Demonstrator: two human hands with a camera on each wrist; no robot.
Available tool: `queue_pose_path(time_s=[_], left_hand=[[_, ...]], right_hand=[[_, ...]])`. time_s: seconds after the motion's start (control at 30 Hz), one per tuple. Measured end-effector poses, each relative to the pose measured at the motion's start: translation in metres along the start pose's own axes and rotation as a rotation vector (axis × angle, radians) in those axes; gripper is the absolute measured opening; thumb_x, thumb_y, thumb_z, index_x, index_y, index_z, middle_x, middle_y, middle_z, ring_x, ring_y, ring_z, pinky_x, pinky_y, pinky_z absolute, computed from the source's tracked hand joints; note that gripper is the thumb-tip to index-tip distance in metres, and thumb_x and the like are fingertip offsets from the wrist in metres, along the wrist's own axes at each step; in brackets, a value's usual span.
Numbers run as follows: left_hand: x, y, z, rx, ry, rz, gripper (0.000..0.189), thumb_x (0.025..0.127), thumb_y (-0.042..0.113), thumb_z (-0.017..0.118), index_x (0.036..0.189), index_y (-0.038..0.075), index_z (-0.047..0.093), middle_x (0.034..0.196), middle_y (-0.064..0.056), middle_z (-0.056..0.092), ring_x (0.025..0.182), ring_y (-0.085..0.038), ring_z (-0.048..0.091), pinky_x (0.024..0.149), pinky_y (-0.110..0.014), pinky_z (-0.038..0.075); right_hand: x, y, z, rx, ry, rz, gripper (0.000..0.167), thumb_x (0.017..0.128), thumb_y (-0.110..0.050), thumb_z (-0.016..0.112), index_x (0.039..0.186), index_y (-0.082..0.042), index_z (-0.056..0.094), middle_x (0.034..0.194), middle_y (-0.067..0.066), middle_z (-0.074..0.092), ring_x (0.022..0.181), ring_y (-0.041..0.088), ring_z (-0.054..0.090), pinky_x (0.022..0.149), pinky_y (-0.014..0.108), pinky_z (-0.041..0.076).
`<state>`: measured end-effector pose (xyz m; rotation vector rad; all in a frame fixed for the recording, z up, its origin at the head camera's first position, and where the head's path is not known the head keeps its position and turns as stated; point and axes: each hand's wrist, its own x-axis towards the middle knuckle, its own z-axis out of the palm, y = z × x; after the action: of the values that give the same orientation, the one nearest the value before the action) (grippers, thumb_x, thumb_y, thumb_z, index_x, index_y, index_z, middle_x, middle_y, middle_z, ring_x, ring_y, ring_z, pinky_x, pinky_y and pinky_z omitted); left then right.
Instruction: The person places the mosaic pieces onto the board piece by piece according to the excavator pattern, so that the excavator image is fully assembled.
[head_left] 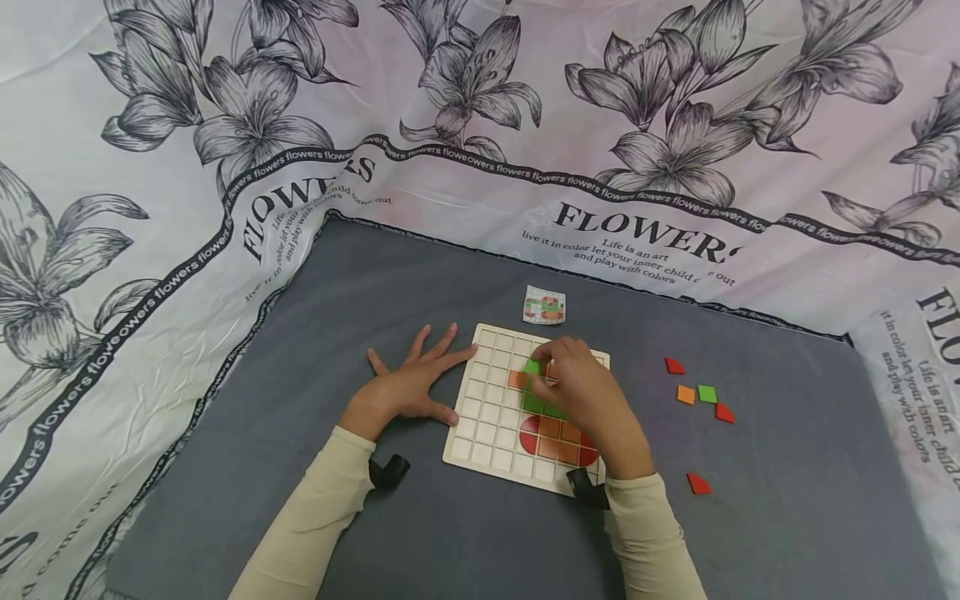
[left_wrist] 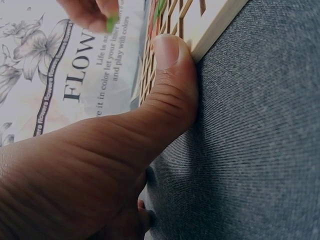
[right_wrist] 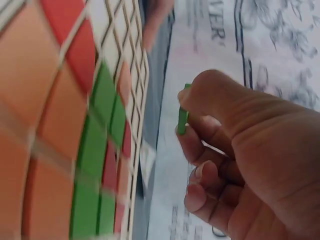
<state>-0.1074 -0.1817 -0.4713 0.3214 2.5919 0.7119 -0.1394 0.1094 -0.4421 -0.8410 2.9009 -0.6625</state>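
A wooden grid board [head_left: 480, 417] lies on the grey table, partly filled with orange, green and red tiles. My left hand [head_left: 405, 387] rests at its left edge with fingers spread; in the left wrist view the thumb [left_wrist: 167, 65] presses the board's rim. Above the board my right hand [head_left: 581, 387] pinches a green tile [right_wrist: 183, 112] between thumb and fingertips. In the right wrist view that tile is held apart from the grid, on edge. Orange tiles [right_wrist: 50, 105] and green tiles [right_wrist: 92, 145] sit in the cells. My right hand hides part of the board's upper right.
Behind the board lies a small pattern card [head_left: 544, 306]. Loose pieces lie to the right: an orange square [head_left: 686, 395], a green square [head_left: 707, 393] and several red quarter-rounds, one nearer the front [head_left: 698, 483]. A flower-printed cloth [head_left: 480, 192] stands around the table.
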Motion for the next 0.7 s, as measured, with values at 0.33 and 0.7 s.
queue_pose_path(time_s=[0.33, 0.7], left_hand=[[0.001, 0.003, -0.001, 0.012, 0.005, -0.003, 0.11, 0.079, 0.052, 0.089, 0.168, 0.044, 0.026, 0.179, 0.009, -0.004, 0.163, -0.032, -0.014, 0.097, -0.094, -0.018], [0.0, 0.003, -0.001, 0.011, 0.001, -0.012, 0.11, 0.079, 0.052, 0.089, 0.168, 0.044, 0.026, 0.179, 0.009, -0.004, 0.163, -0.031, -0.015, 0.097, -0.094, -0.019]], right_hand=[[0.02, -0.026, 0.024, -0.072, -0.045, -0.015, 0.024, 0.093, -0.015, 0.079, 0.115, -0.005, 0.073, 0.108, 0.007, 0.066, 0.104, 0.026, 0.061, 0.078, 0.04, 0.059], [0.03, -0.034, 0.035, -0.118, -0.081, 0.0, 0.021, 0.094, -0.014, 0.081, 0.113, -0.006, 0.077, 0.111, 0.008, 0.069, 0.11, 0.028, 0.063, 0.09, 0.042, 0.06]])
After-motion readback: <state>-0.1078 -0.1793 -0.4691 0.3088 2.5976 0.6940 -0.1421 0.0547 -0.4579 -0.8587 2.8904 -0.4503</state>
